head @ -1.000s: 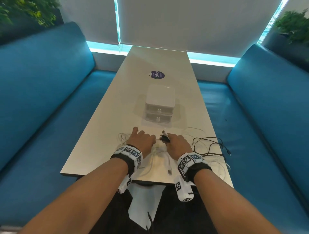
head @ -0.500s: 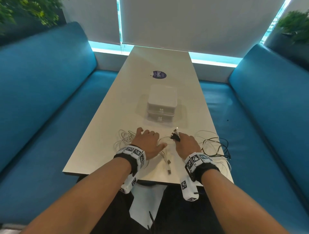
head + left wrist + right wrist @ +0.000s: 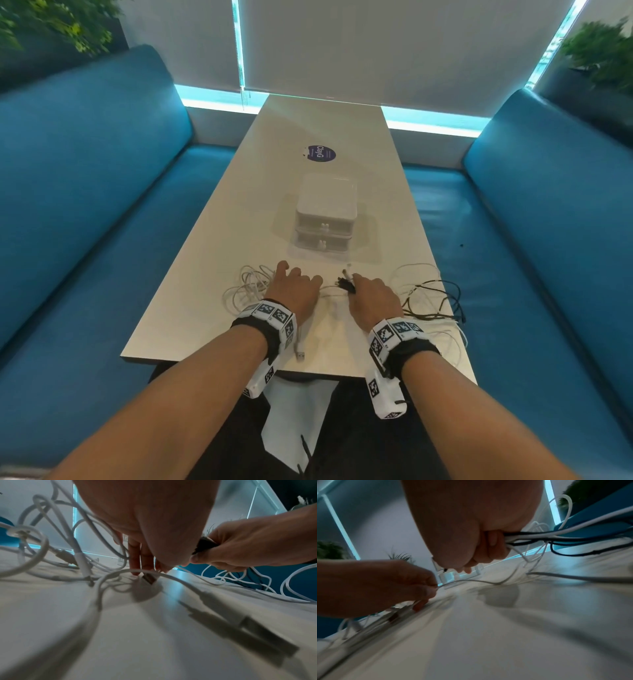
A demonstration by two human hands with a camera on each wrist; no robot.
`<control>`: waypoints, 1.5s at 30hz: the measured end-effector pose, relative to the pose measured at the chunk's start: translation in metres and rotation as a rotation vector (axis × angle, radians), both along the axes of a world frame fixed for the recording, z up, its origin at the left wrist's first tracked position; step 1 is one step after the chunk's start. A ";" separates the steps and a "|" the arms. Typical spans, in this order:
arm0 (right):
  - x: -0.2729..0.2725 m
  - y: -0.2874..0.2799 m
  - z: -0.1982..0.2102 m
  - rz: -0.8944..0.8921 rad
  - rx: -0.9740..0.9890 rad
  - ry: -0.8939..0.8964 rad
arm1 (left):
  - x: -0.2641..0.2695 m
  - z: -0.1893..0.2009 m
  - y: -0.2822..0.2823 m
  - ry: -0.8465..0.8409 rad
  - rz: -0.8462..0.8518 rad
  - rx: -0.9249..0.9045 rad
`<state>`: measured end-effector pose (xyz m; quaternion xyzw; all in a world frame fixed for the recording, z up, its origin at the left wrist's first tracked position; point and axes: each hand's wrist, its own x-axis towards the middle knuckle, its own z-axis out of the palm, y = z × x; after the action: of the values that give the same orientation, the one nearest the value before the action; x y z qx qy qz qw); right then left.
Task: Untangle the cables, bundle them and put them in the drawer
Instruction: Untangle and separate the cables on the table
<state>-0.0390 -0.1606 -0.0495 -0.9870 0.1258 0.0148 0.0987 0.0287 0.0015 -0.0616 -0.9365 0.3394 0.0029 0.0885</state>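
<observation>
The cables are not yet sorted: a loose heap of white cables [image 3: 248, 286] lies at the near left of the bench [image 3: 212, 260], a dark cable [image 3: 435, 298] sprawls with more white loops at the near right, and single strands run between the two heaps. The right hand [image 3: 371, 298] is closed round a gathered handful of cable ends, dark and white, with plug tips sticking out past its fingers toward the far side. The left hand [image 3: 296, 291] lies low over the white heap; in the right wrist view its fingertips pinch one thin white strand while another finger touches the bench. A loose USB plug [image 3: 300, 356] rests near the bench's near edge. Just beyond the hands stands the small white drawer unit [image 3: 325, 212], both of its drawers closed. Judging from this, the work appears to be at the untangling stage: no cable looks coiled into a bundle, no drawer is open, and nothing can be seen stored, so separating, bundling and stowing all seem to remain.
</observation>
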 end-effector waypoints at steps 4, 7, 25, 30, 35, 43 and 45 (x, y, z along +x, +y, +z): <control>0.000 0.011 -0.005 0.089 0.057 0.011 | -0.003 -0.002 -0.005 0.005 -0.038 -0.038; 0.001 0.004 -0.005 0.016 0.046 0.002 | -0.002 -0.003 -0.002 0.021 -0.076 -0.085; -0.010 -0.031 0.000 0.003 -0.123 0.118 | 0.014 0.010 0.016 -0.013 -0.059 -0.121; -0.006 -0.040 0.012 -0.274 -0.079 0.147 | 0.030 0.022 0.042 -0.038 0.101 -0.076; -0.001 -0.025 0.014 -0.232 0.028 0.120 | 0.042 0.022 0.063 0.091 0.249 0.004; 0.000 -0.005 0.012 -0.052 0.077 0.109 | 0.044 0.009 0.073 0.172 0.221 -0.082; 0.001 -0.003 0.011 -0.039 0.088 0.114 | 0.042 0.009 0.072 0.136 0.188 -0.150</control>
<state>-0.0380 -0.1639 -0.0388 -0.9767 0.1494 0.0744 0.1351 0.0711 0.0733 -0.0521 -0.9658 0.2544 0.0491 -0.0056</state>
